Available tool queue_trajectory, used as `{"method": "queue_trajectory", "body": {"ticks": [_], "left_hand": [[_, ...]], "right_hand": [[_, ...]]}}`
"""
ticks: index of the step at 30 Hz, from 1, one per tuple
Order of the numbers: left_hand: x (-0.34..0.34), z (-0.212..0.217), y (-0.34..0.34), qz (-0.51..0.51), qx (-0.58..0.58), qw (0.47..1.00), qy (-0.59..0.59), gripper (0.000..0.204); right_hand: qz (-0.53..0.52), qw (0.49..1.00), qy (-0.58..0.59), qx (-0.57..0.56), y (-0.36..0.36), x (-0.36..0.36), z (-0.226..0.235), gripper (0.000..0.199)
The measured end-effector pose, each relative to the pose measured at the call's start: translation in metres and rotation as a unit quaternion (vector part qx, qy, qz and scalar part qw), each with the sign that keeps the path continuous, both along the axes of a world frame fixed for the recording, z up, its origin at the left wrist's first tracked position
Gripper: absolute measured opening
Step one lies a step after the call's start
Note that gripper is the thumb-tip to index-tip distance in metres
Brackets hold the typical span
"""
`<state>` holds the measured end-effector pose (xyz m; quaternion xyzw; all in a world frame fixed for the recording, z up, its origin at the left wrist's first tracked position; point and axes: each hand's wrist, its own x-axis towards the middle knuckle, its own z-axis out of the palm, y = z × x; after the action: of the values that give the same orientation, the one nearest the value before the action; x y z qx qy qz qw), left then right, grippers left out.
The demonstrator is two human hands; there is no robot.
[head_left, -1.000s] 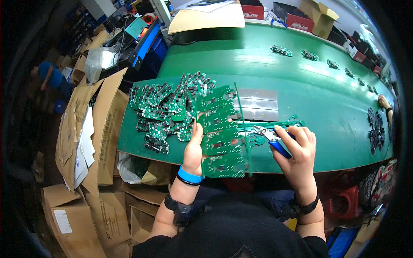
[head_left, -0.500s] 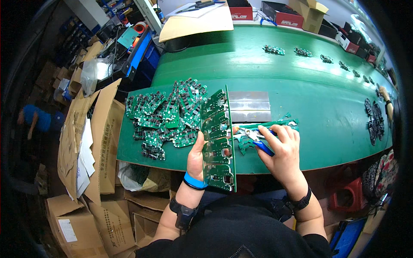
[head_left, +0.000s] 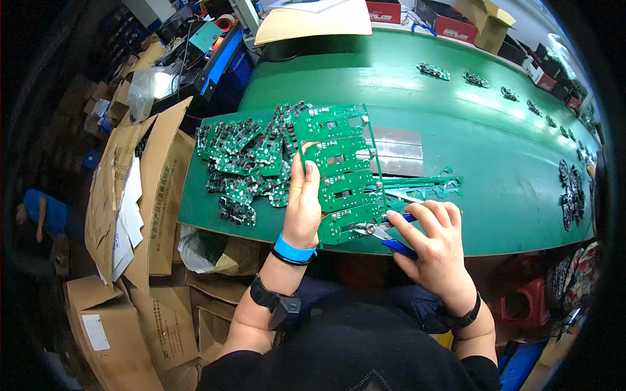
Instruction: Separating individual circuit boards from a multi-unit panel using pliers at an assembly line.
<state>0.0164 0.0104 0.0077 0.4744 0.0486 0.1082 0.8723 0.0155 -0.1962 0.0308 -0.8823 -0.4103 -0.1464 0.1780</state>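
Note:
My left hand (head_left: 304,212) is closed on the left edge of a green circuit board panel (head_left: 342,165), which is made of several joined boards with slim rails along both sides. The panel is held above the table, its face toward me. Blue-handled pliers (head_left: 399,247) are in my right hand (head_left: 438,251), its fingers wrapped around the handles. Their jaws lie against the panel's lowest board near its right rail; the exact contact point is too small to tell. Just behind the panel is a heap of circuit boards (head_left: 242,151) on the left.
Green strips (head_left: 433,185) and a grey metal plate (head_left: 403,153) lie right of the panel on the green table (head_left: 495,215). Single boards (head_left: 476,79) sit in a row farther back. Dark parts (head_left: 572,195) are at the right. Cardboard boxes (head_left: 163,322) crowd the left floor.
The panel has turned from nearly edge-on to face me. The pliers' jaws have moved from near its middle down to its lowest board. My view has shifted slightly.

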Motion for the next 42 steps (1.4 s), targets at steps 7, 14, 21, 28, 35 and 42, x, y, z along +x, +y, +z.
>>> {"method": "queue_trajectory", "body": {"ticks": [7,14,21,28,35,42], "left_hand": [[0.002,-0.008,0.002,0.051,0.08,0.995,-0.014,0.037],[0.003,-0.008,0.001,0.052,0.063,0.996,-0.026,0.037],[0.004,-0.009,0.002,0.052,0.056,0.997,-0.019,0.038],[0.004,-0.009,0.002,0.054,0.064,0.996,-0.024,0.038],[0.006,-0.011,0.004,0.049,0.056,0.997,-0.029,0.038],[0.007,-0.018,0.007,0.068,0.068,0.995,-0.013,0.036]], "right_hand": [[-0.008,1.0,-0.001,-0.024,0.006,-0.003,0.002,0.057],[-0.013,0.999,-0.02,-0.048,0.005,-0.003,-0.002,0.056],[-0.009,0.999,-0.02,-0.033,0.006,0.0,-0.002,0.056],[-0.016,0.998,-0.025,-0.051,0.007,-0.001,-0.004,0.062],[-0.016,0.998,-0.032,-0.047,0.007,0.0,-0.006,0.061],[-0.006,0.999,-0.037,-0.037,0.005,0.0,-0.013,0.059]]}}
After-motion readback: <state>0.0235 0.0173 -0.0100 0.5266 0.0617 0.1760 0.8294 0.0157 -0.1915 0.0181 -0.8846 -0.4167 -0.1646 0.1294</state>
